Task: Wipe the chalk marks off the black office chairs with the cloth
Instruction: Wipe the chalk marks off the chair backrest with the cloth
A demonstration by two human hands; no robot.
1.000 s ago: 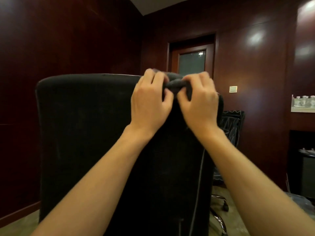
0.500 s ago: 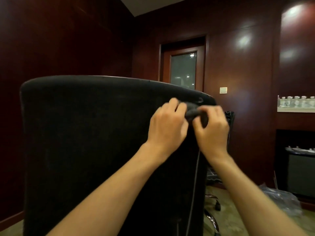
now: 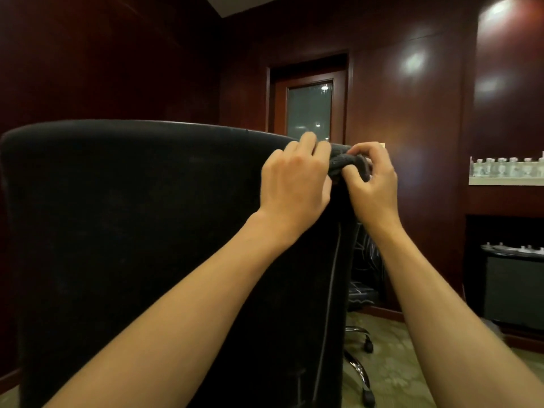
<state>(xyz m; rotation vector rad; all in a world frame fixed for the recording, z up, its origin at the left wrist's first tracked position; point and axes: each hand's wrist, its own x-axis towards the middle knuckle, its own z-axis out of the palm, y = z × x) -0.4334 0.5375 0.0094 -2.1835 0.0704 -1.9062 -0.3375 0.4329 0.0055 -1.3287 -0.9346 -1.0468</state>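
Both hands at top-right corner of black office chair (image 3: 132, 231) back: left hand (image 3: 294, 184) & right hand (image 3: 372, 184) each pinching bunched grey cloth (image 3: 343, 163).

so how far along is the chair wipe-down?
Done: the near chair back shows no obvious chalk, though the light is dim. In hand: left hand and right hand both grip the bunched cloth at its top right corner. Left: the second chair behind still carries white lines.
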